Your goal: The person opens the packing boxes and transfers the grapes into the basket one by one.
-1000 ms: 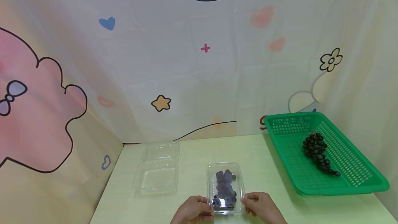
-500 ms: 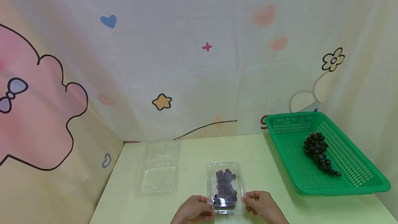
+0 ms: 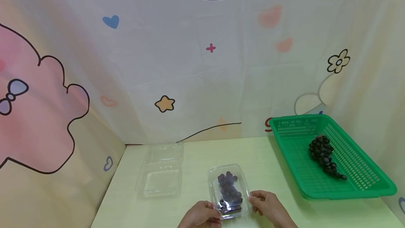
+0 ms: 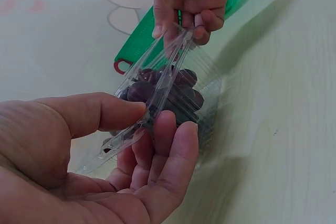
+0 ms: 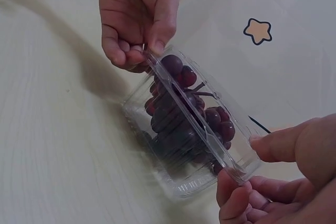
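A clear plastic clamshell box [image 3: 214, 185] with its lid down stands near the table's front edge. Through its walls shows a bunch of dark grapes [image 3: 228, 185]. My left hand [image 3: 202, 214] pinches the rim at the near left corner between thumb and fingers. On the opposite side, my right hand [image 3: 269, 205] pinches the near right corner of the rim. Both wrist views show thumbs on the lid and fingers under the rim. Whether the lid is fully snapped along the rim, I cannot tell.
A green plastic basket [image 3: 291, 164] stands at the right, holding another bunch of dark grapes [image 3: 322, 154]. At the back left of the pale table [image 3: 117, 203] lies a second clear clamshell box [image 3: 161, 178], opened flat. A printed curtain [image 3: 196, 80] hangs behind and at both sides.
The box with grapes has turned slightly counterclockwise, its near end shifting to the right. Both hands moved a little to the right with it, keeping their grip.
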Tool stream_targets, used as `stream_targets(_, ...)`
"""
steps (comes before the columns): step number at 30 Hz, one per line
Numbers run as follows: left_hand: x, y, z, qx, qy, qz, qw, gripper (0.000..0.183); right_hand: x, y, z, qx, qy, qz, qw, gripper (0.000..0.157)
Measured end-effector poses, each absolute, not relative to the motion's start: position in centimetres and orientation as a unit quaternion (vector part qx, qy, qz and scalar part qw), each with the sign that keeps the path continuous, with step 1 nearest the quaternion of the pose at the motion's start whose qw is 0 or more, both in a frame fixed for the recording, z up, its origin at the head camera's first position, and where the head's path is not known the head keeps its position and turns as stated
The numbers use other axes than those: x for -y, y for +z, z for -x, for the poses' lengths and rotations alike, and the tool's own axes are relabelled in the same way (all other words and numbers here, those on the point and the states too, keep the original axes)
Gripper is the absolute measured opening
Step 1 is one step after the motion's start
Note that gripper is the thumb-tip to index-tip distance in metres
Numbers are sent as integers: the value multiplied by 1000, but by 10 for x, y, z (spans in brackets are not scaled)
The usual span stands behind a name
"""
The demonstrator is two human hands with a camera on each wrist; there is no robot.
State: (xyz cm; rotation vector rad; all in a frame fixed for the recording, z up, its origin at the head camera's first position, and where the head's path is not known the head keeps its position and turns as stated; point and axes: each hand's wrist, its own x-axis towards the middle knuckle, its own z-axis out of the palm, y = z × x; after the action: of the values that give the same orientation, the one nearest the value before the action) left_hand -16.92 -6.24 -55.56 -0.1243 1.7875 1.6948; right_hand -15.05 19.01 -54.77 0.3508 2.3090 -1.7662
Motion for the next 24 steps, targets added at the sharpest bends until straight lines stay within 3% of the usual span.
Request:
stream_targets(7,55,-558,164,-705,632,36,321,14,-189,-546,154,-774,-609,-145,96,32)
stream_targets(24,43,-557,154,-760,575,14,303,17,-198,-543,163,-782,-611,-74,98,32)
